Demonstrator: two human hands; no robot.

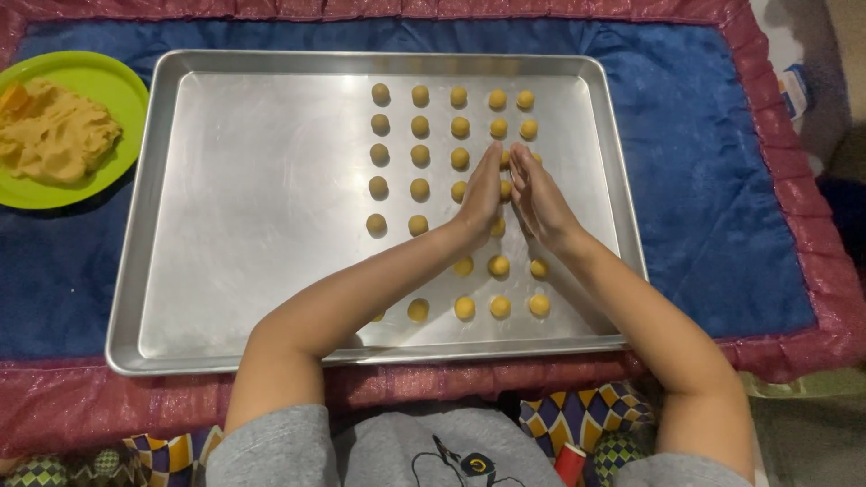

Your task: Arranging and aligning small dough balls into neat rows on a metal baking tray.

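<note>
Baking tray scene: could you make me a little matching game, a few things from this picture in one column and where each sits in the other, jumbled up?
Things:
1. Lump of dough
2. Small dough balls
3. Baking tray
4. Left hand and right hand

Places:
A. On the blue cloth with the red border
B. Pressed palm to palm above the tray
C. On the green plate, at the far left
D. In neat rows on the right half of the tray

Pairs: 1-C, 2-D, 3-A, 4-B
</note>
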